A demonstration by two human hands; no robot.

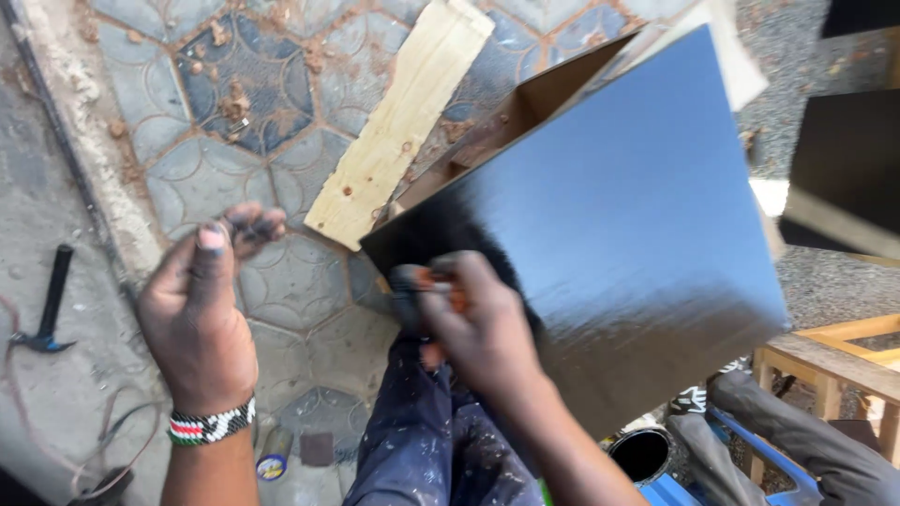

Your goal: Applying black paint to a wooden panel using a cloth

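Painting step in hand: right hand [478, 323] grips a brush [412, 290] pressed on the glossy black board [619, 215] held over the tiled floor [234, 112]. Left hand [202, 300] hovers loose, empty, paint-stained. Likely next need: even strokes toward the unfinished near edge.

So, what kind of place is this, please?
Probably an outdoor carpentry or furniture painting spot. A glossy black painted board lies under the right hand, which holds a brush. A raw wooden plank rests on the patterned paving, and a hammer lies on the ground.
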